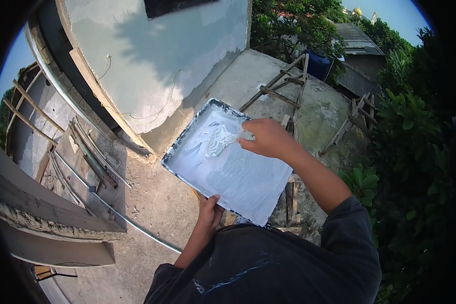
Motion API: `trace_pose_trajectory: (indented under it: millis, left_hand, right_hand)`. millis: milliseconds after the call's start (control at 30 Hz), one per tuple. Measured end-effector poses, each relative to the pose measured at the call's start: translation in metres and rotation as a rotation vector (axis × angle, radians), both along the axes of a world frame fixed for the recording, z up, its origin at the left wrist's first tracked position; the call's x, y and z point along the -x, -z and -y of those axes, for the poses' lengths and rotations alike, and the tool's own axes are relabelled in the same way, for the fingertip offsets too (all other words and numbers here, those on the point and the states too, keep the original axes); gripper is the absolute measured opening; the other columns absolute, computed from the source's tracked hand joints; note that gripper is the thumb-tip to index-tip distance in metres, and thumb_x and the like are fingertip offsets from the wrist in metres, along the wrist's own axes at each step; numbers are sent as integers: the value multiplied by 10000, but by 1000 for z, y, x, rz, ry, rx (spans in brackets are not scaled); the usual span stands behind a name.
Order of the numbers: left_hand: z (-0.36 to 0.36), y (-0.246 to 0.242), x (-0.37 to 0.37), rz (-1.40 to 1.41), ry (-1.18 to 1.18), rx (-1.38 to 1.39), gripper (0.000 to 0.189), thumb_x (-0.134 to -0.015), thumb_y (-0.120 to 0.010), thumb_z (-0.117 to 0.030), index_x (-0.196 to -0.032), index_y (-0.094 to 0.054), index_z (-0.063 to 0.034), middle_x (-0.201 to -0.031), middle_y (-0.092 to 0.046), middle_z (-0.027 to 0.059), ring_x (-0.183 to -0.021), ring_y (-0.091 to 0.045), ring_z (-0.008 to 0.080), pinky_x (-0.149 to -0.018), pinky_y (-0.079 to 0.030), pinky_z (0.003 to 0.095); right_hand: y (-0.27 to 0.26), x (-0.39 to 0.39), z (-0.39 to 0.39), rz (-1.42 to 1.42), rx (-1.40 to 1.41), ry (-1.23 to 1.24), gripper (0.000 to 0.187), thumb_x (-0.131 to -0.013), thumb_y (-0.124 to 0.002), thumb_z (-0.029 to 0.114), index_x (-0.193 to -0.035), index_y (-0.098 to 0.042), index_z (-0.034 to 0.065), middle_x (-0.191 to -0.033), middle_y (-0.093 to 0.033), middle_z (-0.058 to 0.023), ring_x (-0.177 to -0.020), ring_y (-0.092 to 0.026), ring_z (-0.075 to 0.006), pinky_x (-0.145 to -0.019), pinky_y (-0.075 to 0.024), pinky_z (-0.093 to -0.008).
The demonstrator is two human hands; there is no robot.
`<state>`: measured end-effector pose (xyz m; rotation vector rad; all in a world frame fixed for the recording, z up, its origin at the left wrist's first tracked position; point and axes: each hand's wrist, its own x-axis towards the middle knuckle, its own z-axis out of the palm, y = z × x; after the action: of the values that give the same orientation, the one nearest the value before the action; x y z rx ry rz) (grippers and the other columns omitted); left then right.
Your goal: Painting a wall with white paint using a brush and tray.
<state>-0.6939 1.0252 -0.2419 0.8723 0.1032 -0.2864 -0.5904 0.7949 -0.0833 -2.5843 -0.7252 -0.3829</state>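
My right hand (268,137) grips the handle of a paintbrush (221,141), whose bristles are coated white and lie in the white paint of a paint tray (250,186). The tray has a dark, paint-smeared rim and is held before my torso. My left hand (211,212) holds its lower left edge, thumb on the rim and fingers underneath. Thin paint with streaks covers the near part of the tray; thicker paint is around the brush. Behind the tray stands a wall (148,57) with patchy pale paint and a thin loose wire hanging on it.
Wooden trestles (279,89) stand on the concrete floor beyond and right of the tray, another trestle (351,123) farther right. A wooden board (98,91) edges a doorway. Pipes and poles (91,159) lie at left, near a concrete ledge (57,224). Foliage (410,125) borders the right.
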Motion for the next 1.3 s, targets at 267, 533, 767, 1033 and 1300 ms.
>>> trace_pose_trajectory:
  millis: [267, 533, 767, 1033, 1300]
  left_hand:
    - [-3, 2, -3, -53, 5, 102, 662, -784, -511, -133, -1400, -288, -38, -1356, -446, 157, -1254, -463, 327, -1041, -397, 513]
    - [2, 7, -4, -111, 55, 186, 630, -808, -504, -94, -1392, -271, -49, -1359, -430, 146, -1241, -475, 319, -1022, -427, 497]
    - [11, 7, 4, -68, 160, 153, 623, -834, -475, -22, -1402, -222, -72, -1372, -401, 147, -1242, -473, 312, -1004, -451, 499]
    - [17, 12, -1, -109, 175, 171, 655, -827, -455, 14, -1416, -192, -96, -1392, -378, 146, -1255, -458, 316, -1015, -435, 516]
    - [11, 3, 3, -108, 76, 120, 654, -798, -509, -54, -1402, -260, -65, -1352, -434, 142, -1242, -474, 313, -1014, -438, 494]
  right_hand:
    - [13, 2, 11, -13, -11, 169, 297, -814, -653, 299, -828, -606, 5, -772, -629, -209, -761, -623, -389, -682, -497, -464]
    - [41, 36, -10, -176, 224, 61, 287, -858, -598, 344, -983, -591, 86, -735, -648, -154, -704, -646, -345, -614, -509, -455]
    - [38, 17, 5, -158, 288, 258, 310, -859, -592, 351, -1000, -590, 75, -712, -648, -158, -708, -653, -347, -609, -512, -475]
    - [44, 17, -3, -151, 251, 115, 299, -851, -603, 358, -1013, -592, 108, -707, -645, -152, -694, -648, -354, -621, -509, -473]
    - [51, 10, -40, -73, 231, 81, 309, -840, -622, 369, -986, -591, 98, -701, -640, -139, -701, -649, -336, -604, -504, -465]
